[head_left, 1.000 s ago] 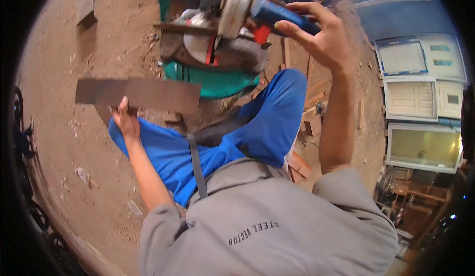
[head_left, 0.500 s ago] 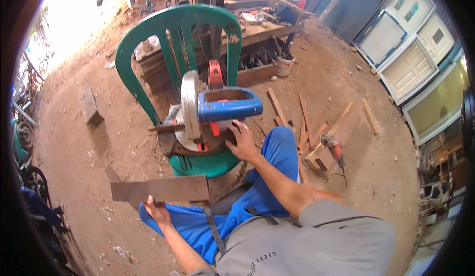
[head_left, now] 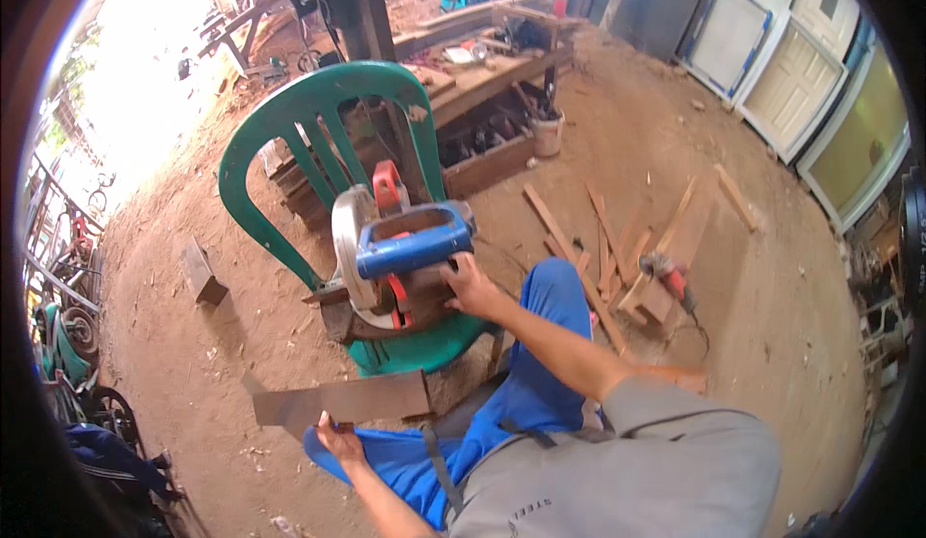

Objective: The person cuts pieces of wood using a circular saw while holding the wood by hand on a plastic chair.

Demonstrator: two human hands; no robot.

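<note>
My left hand [head_left: 340, 441] holds a flat dark-brown board [head_left: 367, 403] above my left knee, thumb over its lower edge; another piece angles out behind it. My right hand [head_left: 471, 287] has its fingers curled on the base of a mitre saw [head_left: 355, 239], just below the blue handle [head_left: 405, 253]. The saw has a silver blade guard and red parts, and rests on a green plastic chair [head_left: 236, 181] in front of me. My fingertips on the saw are partly hidden.
An angle grinder [head_left: 675, 282] lies on wood at right among loose strips [head_left: 550, 220]. Behind the chair stand a cluttered bench [head_left: 473, 84] and bucket [head_left: 546, 137]. Doors and windows [head_left: 781, 70] lean at right; a block [head_left: 198, 268] and bicycle parts [head_left: 72, 340] are at left.
My right hand has come down from the blue handle to the saw's base. The view has swung up toward the bench. My left hand still holds the board.
</note>
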